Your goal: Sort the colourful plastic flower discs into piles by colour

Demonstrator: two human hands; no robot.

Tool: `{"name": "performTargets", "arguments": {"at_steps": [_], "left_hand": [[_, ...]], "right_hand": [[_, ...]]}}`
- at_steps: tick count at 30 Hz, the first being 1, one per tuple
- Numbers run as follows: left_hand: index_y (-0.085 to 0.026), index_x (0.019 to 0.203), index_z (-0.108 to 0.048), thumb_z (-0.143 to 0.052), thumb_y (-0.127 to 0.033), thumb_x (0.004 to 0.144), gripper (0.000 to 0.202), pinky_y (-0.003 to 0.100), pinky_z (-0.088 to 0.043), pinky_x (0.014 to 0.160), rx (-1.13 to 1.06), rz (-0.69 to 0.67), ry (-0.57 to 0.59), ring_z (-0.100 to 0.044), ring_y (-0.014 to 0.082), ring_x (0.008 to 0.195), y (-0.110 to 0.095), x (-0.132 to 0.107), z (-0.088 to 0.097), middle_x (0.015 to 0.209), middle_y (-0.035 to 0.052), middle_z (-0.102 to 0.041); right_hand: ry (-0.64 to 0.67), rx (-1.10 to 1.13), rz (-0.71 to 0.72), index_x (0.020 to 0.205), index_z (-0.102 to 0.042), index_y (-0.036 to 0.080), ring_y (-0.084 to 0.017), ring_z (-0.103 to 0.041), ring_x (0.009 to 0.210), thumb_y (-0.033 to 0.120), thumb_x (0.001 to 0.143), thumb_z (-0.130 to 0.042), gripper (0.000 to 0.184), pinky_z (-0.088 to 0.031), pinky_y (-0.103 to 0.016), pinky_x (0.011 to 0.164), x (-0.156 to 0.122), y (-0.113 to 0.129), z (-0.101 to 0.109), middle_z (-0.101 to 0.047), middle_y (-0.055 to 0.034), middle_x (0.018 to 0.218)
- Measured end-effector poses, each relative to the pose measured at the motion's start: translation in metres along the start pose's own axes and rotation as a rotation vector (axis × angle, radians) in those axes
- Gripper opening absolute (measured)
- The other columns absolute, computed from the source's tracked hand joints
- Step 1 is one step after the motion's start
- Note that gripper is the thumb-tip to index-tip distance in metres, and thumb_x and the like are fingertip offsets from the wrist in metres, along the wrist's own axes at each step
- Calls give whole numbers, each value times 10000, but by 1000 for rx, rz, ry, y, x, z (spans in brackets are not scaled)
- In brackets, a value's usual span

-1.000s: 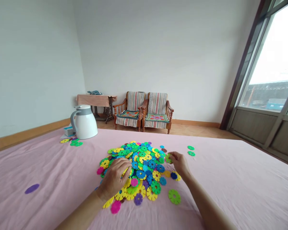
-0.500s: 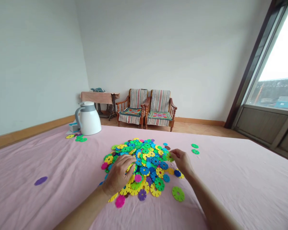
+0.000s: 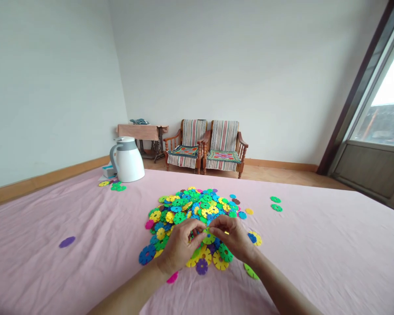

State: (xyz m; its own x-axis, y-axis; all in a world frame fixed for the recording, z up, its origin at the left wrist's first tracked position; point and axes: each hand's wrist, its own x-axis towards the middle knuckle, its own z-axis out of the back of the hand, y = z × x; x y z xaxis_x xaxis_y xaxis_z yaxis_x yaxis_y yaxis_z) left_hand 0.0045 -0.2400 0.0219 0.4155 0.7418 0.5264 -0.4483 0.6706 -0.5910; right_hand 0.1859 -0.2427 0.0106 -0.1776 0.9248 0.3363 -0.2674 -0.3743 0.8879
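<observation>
Left hand point(image 3: 180, 248), right hand point(image 3: 233, 239) pinching discs point(image 3: 209, 239) together, looks like; I'd square the slots; push straight; stay over pile point(image 3: 197, 206).

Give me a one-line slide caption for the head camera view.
Left hand and right hand meet at a yellow-green disc over a pile of colourful toothed discs on a pink cloth.
</observation>
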Motion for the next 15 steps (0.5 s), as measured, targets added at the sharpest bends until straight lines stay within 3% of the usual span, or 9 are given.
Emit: {"name": "performTargets", "arguments": {"at_steps": [5,8,11,15], "left_hand": [[-189,822,-619,-577,-219,800,56,205,-457,587,-105,76,21,-575,117,612,-2,0,0,695,-14,-635],[-186,864,-616,-549,-231,809,98,209,-479,612,-87,75,-91,-599,124,635,11,6,10,718,-1,-651],[-184,997,-593,-517,-286,826,213,231,-501,681,81,122,-311,-631,145,727,44,17,38,819,25,-673],[-191,900,-585,-469,-276,829,160,222,-489,647,587,303,-379,-623,146,710,98,31,90,811,16,-670]], "right_hand": [[26,-42,5,741,-639,160,-124,-537,633,383,774,-577,234,-436,-236,607,-1,5,-3,-619,-11,686],[-47,-155,10,799,-656,160,-143,-568,674,416,816,-505,297,-449,-243,627,2,-4,7,-649,-32,735],[-232,-302,-60,784,-661,161,-154,-581,637,435,812,-470,335,-450,-247,605,6,-25,28,-654,-39,702],[-419,-395,-165,812,-668,176,-177,-607,608,429,782,-446,338,-455,-265,591,10,-50,57,-676,-41,678]]}}
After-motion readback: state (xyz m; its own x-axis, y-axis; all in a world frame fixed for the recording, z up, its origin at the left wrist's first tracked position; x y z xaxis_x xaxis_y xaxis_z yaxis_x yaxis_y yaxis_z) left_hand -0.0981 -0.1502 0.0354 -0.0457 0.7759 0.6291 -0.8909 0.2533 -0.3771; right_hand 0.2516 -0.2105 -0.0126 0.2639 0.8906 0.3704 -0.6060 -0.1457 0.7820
